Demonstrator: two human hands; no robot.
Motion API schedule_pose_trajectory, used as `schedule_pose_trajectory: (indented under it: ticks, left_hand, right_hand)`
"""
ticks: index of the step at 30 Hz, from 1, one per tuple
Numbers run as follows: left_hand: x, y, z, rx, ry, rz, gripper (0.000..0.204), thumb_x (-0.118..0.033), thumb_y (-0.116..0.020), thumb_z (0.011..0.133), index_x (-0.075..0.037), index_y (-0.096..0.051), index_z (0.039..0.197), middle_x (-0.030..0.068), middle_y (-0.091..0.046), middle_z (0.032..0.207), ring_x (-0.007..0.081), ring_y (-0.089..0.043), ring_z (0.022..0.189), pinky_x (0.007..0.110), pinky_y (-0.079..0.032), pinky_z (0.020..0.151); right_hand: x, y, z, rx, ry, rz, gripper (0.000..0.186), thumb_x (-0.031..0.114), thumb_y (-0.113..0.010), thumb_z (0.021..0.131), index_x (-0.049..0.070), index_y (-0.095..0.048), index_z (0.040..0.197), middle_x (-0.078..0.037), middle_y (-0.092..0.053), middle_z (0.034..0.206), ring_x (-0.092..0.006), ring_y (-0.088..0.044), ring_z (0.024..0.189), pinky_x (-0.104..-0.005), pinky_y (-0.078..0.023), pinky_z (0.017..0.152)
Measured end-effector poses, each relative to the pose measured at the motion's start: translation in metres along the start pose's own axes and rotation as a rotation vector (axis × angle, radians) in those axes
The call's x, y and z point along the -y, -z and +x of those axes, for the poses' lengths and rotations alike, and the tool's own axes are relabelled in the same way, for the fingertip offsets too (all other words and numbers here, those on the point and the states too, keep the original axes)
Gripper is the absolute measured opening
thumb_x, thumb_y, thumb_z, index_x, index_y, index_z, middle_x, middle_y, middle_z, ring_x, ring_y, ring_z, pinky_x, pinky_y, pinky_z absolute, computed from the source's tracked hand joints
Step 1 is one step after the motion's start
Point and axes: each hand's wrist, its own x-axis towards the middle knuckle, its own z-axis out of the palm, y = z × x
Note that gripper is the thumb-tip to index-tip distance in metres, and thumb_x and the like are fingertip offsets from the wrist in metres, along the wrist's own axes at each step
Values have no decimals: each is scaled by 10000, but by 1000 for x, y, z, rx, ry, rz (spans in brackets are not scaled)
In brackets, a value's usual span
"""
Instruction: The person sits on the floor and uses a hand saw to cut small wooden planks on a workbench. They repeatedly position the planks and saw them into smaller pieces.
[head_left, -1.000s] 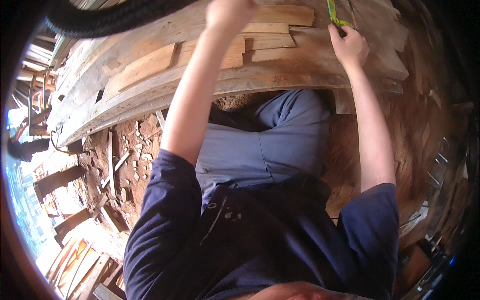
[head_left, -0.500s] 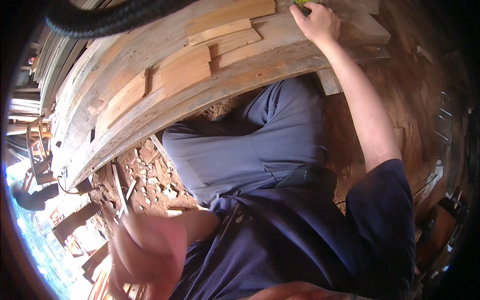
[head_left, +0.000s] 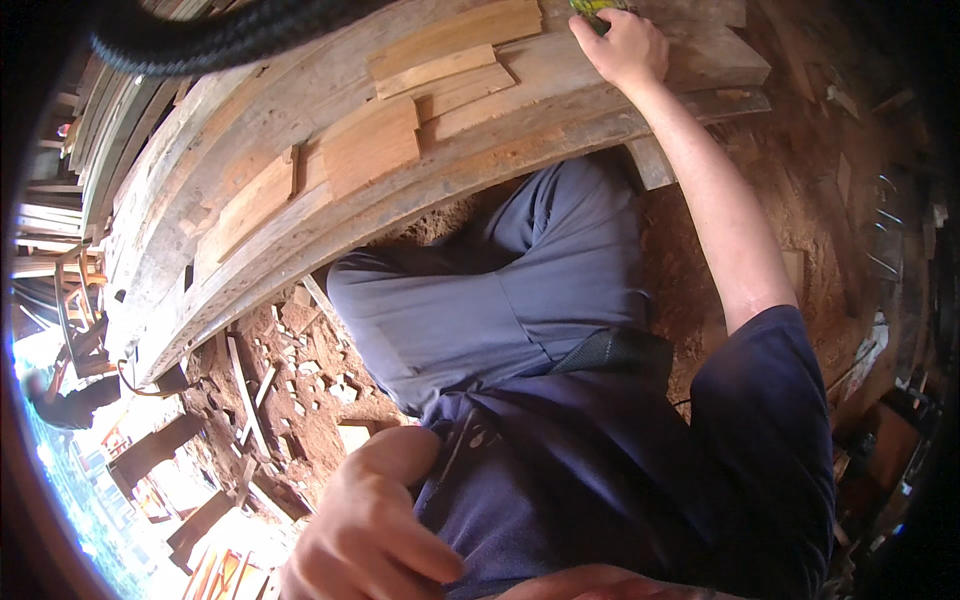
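Observation:
At the top of the view my right hand (head_left: pixel 632 52) is at the far end of a wooden workbench (head_left: pixel 560 112), arm stretched out. Its fingers are closed around a small yellow-green and dark object (head_left: pixel 600 8), partly cut off by the upper edge; I cannot make out its kind. My left hand (head_left: pixel 372 530) is low in front of my shirt, bent at the wrist. Its fingers hang loosely bent and apart, slightly blurred, and nothing shows in them. Thin pale boards (head_left: pixel 372 145) lie on the bench, away from both hands.
Beneath the bench my crossed legs (head_left: pixel 470 300) rest on a floor of sawdust. Small wood offcuts (head_left: pixel 343 388) and sticks (head_left: pixel 245 395) litter the ground at left. Stacked planks (head_left: pixel 120 150) stand at far left. A black braided cable (head_left: pixel 210 45) crosses the upper left.
My left hand has swung to the right and downward, closer to my shirt. My right hand stays on the yellow-green object, with the view shifted slightly.

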Motion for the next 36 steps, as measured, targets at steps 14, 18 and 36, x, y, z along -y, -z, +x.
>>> schedule_pose_trajectory:
  ticks: [14,18,36]
  left_hand:
    - [-2,-11,-5,45,88,16,252,-287,-695,991,-37,-704,1023,81,-659,849,222,-622,744,369,-485,681]
    - [-1,-11,-4,54,111,21,255,-291,-714,980,-36,-718,988,74,-662,810,219,-618,717,362,-475,658]
    - [68,134,-33,185,711,1685,496,-385,-884,815,-137,-741,1220,116,-688,1330,342,-627,1218,474,-504,1029]
  right_hand:
    - [-19,-21,4,-69,56,-82,546,657,-650,896,172,-827,1073,-56,-776,761,-313,-776,824,-464,-607,784]
    - [-15,-14,4,-9,47,-65,600,662,-628,879,141,-827,1099,-148,-788,870,-365,-776,885,-487,-611,803]
    - [-13,-9,5,60,-8,-44,641,673,-615,866,148,-816,1175,-161,-799,958,-370,-773,964,-483,-613,849]
